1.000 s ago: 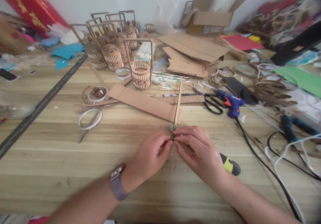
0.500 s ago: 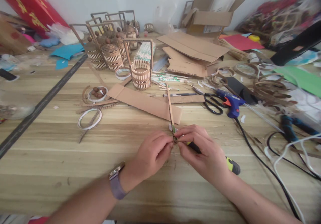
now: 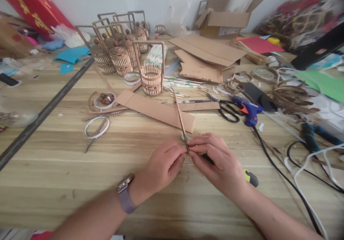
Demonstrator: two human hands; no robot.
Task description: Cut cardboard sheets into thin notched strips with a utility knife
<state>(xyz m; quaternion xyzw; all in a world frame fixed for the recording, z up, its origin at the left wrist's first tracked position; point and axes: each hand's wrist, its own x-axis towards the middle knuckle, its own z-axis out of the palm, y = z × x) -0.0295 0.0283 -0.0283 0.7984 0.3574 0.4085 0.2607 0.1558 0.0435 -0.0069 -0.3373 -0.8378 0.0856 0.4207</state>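
Note:
A narrow cardboard strip [image 3: 180, 116] stands out away from me, its near end pinched between my two hands. My left hand [image 3: 165, 164], with a watch on the wrist, grips that end between thumb and fingers. My right hand [image 3: 217, 161] pinches the same end from the right, fingertips touching or nearly touching the left ones. Partly hidden beneath my right hand lies a yellow-green and black tool [image 3: 251, 178]. A flat cardboard piece [image 3: 158, 109] lies beyond the hands, under the strip's line.
A small stick basket with a handle [image 3: 151, 80] stands ahead, several lidded ones [image 3: 120, 61] behind it. Black scissors [image 3: 228, 111] and a blue glue gun [image 3: 249, 109] lie right, its cable running towards me. Tape rings [image 3: 96, 127] lie left.
The far end of the strip has swung slightly to the left. Both hands keep their pinch in nearly the same place.

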